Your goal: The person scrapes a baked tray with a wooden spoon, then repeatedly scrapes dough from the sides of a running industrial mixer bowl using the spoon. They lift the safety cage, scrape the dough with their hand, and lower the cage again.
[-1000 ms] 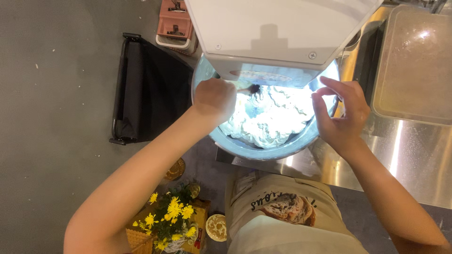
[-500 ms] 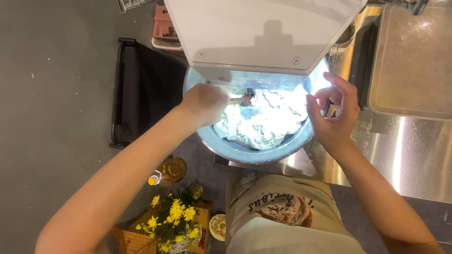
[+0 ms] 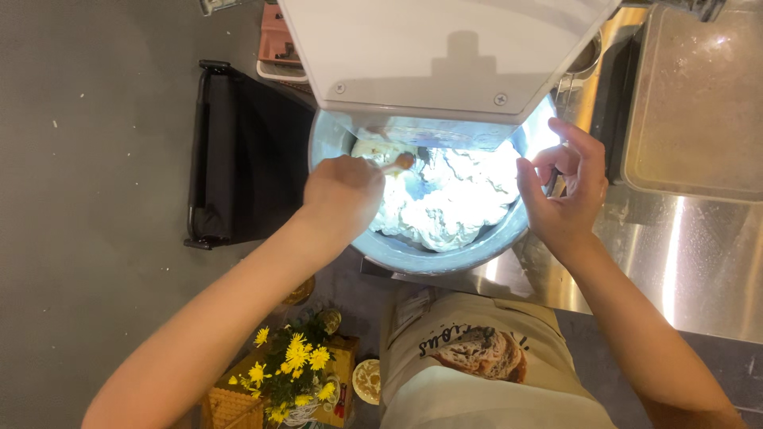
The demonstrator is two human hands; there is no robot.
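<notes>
Yellow flowers (image 3: pixel 290 367) in basket below; black folded cart (image 3: pixel 238 155) left; steel tray (image 3: pixel 699 103) right.

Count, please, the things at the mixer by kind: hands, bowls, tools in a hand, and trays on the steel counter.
Hands: 2, the left hand and the right hand
Metal mixing bowl with white dough: 1
Wooden-handled tool in the left hand: 1
Tray on the steel counter: 1
Total: 5
</notes>
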